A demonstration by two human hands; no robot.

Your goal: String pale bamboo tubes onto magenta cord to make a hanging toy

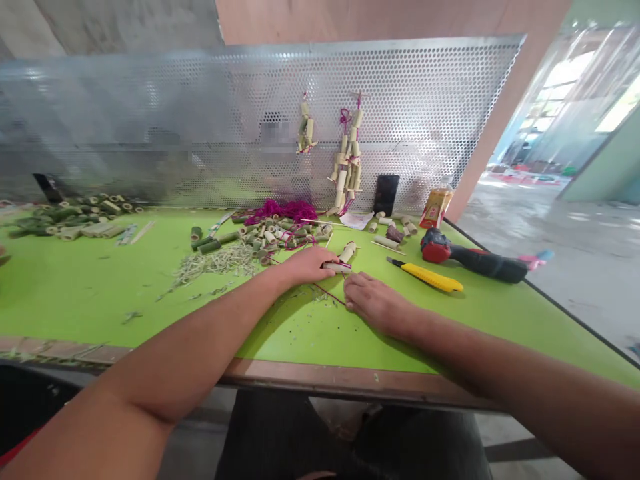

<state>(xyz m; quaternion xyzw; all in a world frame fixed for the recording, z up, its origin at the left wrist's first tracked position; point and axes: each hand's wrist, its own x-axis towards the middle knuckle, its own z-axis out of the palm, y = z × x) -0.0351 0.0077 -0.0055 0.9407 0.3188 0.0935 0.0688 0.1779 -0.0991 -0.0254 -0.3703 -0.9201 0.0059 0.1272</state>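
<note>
My left hand [313, 265] is closed on a short pale bamboo tube [338, 268] lying low over the green table. Dark pink string runs along that tube. Just behind it, another bamboo piece [348, 251] stands out at a slant. My right hand [373, 301] is beside it, with fingers pinched on the magenta string [327, 293], which stretches left beneath my left wrist. The fingertips of my right hand are partly hidden.
Behind my hands lie cut bamboo pieces [273, 235], magenta string [283, 211] and shavings [215, 262]. A yellow utility knife [433, 277], a power tool [473, 260] and a bottle [437, 205] are at right. Strung bamboo figures [349, 160] hang on the perforated metal panel [420, 100].
</note>
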